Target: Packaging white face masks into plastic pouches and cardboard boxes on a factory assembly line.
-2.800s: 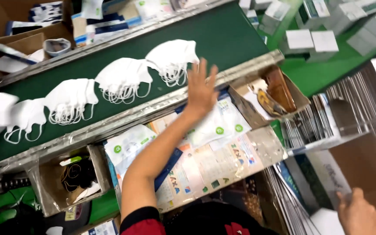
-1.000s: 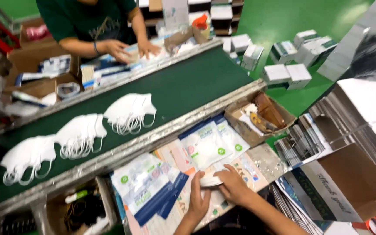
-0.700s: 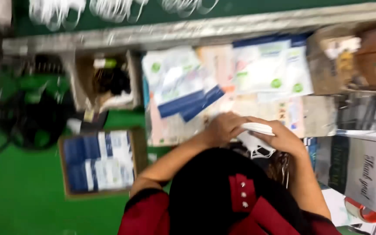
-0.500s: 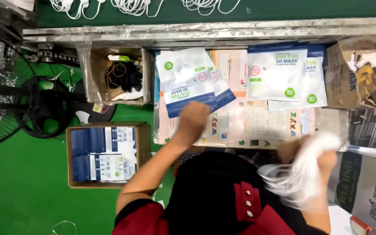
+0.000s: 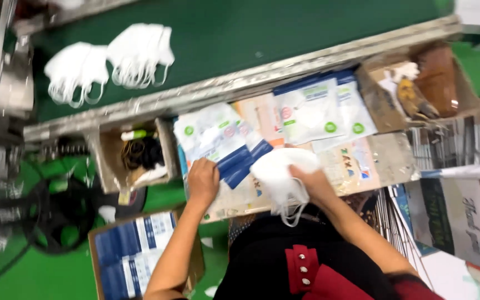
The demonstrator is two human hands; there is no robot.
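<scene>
head view: the right hand (image 5: 313, 183) has its fingers closed around a stack of white masks (image 5: 279, 175), ear loops dangling below toward the person's dark top, held just over the near edge of the desk (image 5: 384, 158). the left hand (image 5: 203, 180) lies knuckles up on the pile of flat packaging pouches (image 5: 218, 139), fingers curled down on a blue-and-white pouch; whether it has pinched 1 free or only presses on it cannot be told. more pouches (image 5: 312, 108) lie just beside, toward the conveyor belt (image 5: 262, 33), where 2 bunches of loose masks (image 5: 112, 58) sit well apart from the hands. a small cardboard box (image 5: 134, 153) of oddments stands left of the pouches, a second box (image 5: 418, 83) at the right end, and a carton of blue packs (image 5: 131, 258) on the green floor.

as a judgement, this goes best if the left fingers lift only 1 pouch by its open edge, while the right keeps the stack squared and the loops tucked so they do not snag.
</scene>
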